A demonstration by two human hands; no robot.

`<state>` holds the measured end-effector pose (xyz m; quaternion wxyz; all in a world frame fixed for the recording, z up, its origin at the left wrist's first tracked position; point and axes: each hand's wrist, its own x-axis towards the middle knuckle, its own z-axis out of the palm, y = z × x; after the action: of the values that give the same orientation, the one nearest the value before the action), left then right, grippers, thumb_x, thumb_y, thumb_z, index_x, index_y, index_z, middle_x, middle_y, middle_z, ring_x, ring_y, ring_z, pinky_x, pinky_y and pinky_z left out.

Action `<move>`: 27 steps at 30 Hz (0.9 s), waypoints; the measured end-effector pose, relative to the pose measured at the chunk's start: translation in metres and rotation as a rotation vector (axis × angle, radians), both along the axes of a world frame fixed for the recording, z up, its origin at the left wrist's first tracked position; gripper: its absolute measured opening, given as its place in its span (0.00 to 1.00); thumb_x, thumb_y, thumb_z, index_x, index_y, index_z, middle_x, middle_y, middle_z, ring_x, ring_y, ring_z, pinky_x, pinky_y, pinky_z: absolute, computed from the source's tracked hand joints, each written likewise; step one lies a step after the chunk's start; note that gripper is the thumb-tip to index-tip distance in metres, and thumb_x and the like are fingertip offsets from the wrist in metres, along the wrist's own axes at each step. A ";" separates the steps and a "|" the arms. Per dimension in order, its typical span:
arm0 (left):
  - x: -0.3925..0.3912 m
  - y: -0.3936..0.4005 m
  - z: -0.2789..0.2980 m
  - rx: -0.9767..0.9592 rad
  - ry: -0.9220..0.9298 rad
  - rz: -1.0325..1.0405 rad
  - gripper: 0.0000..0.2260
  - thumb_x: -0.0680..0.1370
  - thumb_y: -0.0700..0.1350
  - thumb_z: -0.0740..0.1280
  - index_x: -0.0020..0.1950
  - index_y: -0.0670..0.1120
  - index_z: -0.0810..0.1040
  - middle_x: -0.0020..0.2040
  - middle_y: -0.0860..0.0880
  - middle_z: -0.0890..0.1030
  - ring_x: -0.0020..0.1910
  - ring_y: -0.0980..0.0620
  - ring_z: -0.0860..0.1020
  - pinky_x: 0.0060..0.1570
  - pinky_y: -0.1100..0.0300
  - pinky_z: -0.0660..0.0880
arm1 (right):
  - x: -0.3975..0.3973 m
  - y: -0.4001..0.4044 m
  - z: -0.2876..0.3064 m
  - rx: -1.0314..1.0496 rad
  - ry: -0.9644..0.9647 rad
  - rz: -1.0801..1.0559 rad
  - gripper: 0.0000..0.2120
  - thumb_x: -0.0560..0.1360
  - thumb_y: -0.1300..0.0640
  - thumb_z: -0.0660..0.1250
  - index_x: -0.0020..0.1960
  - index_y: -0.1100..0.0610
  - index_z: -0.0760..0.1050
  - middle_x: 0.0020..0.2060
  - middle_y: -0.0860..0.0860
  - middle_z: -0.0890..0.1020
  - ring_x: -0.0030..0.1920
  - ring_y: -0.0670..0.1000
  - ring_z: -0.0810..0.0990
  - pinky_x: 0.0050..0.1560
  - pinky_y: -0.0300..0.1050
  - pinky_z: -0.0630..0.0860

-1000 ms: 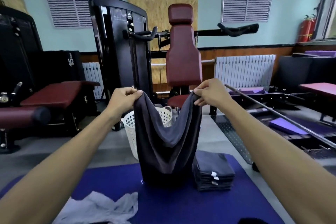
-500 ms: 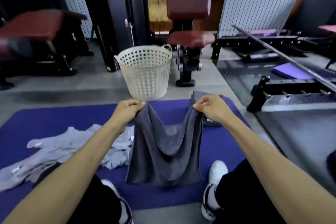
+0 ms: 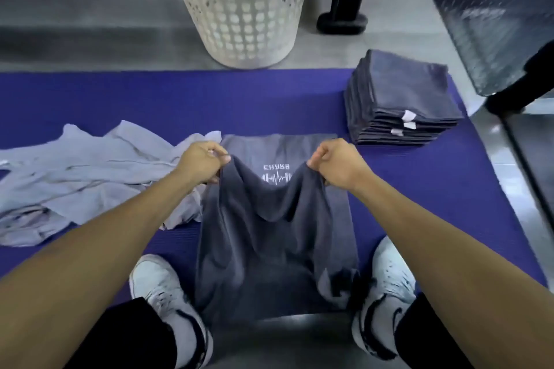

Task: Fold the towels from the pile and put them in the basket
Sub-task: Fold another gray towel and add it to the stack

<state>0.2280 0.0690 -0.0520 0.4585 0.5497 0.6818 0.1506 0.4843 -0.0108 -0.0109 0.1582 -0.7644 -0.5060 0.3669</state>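
A: What takes up most of the floor?
B: A blue mat [image 3: 269,99], spread wide across the middle. Past its far edge a white perforated basket [image 3: 244,6] stands on the grey floor.

A: And the laundry?
B: A loose pile of light grey towels [image 3: 87,171] lies crumpled on the left of the mat. In the centre a dark grey towel [image 3: 275,249] lies partly flat, with a white logo showing near its far end. A neat stack of folded dark towels [image 3: 401,99] sits at the far right of the mat, near the basket but apart from it.

A: What are the hands doing?
B: The left hand [image 3: 201,163] pinches one near corner of the dark towel, fingers curled round the cloth. The right hand [image 3: 335,166] grips the other corner the same way. Between them the lifted edge sags.

A: Anything nearer?
B: Two white shoes [image 3: 389,287], one on each side of the towel's near end.
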 end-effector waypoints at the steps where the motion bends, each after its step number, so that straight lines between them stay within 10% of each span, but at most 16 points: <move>1: 0.000 0.015 -0.011 0.004 0.034 -0.010 0.08 0.78 0.40 0.70 0.40 0.48 0.78 0.36 0.44 0.77 0.33 0.47 0.77 0.34 0.54 0.81 | -0.004 0.012 -0.014 -0.002 0.003 -0.004 0.10 0.76 0.61 0.68 0.36 0.61 0.78 0.32 0.54 0.82 0.31 0.48 0.81 0.39 0.47 0.82; 6: -0.002 0.078 -0.057 -0.022 0.142 -0.125 0.07 0.77 0.38 0.71 0.40 0.47 0.78 0.35 0.48 0.78 0.31 0.53 0.76 0.23 0.66 0.75 | -0.021 0.067 -0.065 -0.033 0.029 0.062 0.11 0.78 0.61 0.67 0.37 0.59 0.76 0.31 0.48 0.81 0.35 0.46 0.78 0.42 0.30 0.73; 13: -0.027 0.136 -0.115 0.017 0.180 -0.127 0.05 0.73 0.40 0.76 0.40 0.48 0.82 0.37 0.50 0.82 0.33 0.55 0.79 0.45 0.62 0.77 | -0.020 0.124 -0.118 0.095 0.056 0.133 0.07 0.78 0.58 0.68 0.42 0.57 0.77 0.30 0.46 0.80 0.30 0.43 0.77 0.32 0.31 0.71; 21: -0.026 0.135 -0.177 0.213 0.079 -0.086 0.02 0.74 0.43 0.75 0.43 0.49 0.83 0.31 0.56 0.79 0.29 0.62 0.74 0.35 0.69 0.71 | -0.024 0.127 -0.173 0.109 0.167 0.125 0.06 0.79 0.56 0.67 0.43 0.54 0.76 0.27 0.46 0.81 0.27 0.46 0.76 0.34 0.34 0.73; 27: -0.028 0.164 -0.173 0.180 0.179 -0.214 0.04 0.79 0.46 0.68 0.52 0.53 0.81 0.33 0.54 0.81 0.33 0.58 0.78 0.46 0.56 0.77 | -0.039 0.127 -0.189 0.214 0.303 -0.039 0.04 0.78 0.57 0.69 0.44 0.55 0.78 0.31 0.46 0.83 0.29 0.41 0.78 0.31 0.30 0.71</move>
<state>0.1999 0.2330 -0.2246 0.3585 0.6693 0.6411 0.1116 0.4454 0.1165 -0.1996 0.3201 -0.6887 -0.4977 0.4190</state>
